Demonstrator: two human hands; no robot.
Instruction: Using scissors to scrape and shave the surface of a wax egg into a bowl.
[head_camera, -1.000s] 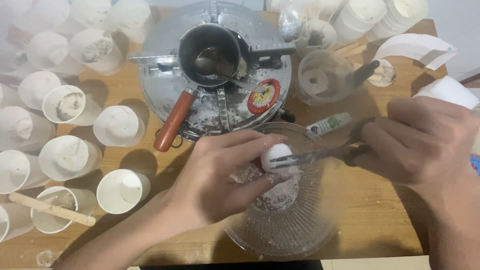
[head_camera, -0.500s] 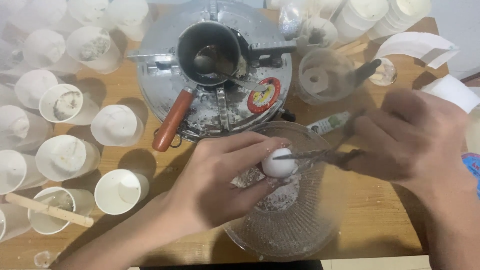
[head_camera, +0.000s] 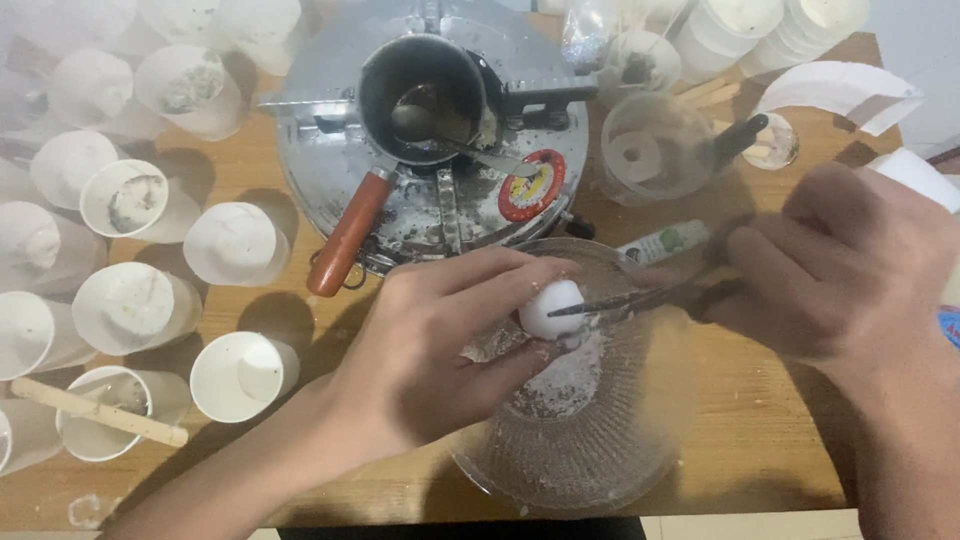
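My left hand (head_camera: 440, 350) grips a small white round lump (head_camera: 548, 307) between thumb and fingers, above a clear ribbed glass bowl (head_camera: 600, 440). My right hand (head_camera: 850, 270) holds a pair of scissors (head_camera: 650, 297) whose dark blade tip touches the lump's right side. White shavings (head_camera: 570, 375) lie in the bowl under the lump. Both hands hover over the bowl at the wooden table's front edge.
A round metal stove (head_camera: 440, 200) carries a small dark pot with a red-brown handle (head_camera: 345, 235) and a spoon inside. Several white paper cups (head_camera: 235, 245) crowd the left side, one with a wooden stick (head_camera: 100, 412). A clear measuring cup (head_camera: 660, 150) and a small tube (head_camera: 665, 242) sit behind the bowl.
My right hand has shifted slightly, moving the scissors blade along the white lump. My left hand keeps its grip with little movement.
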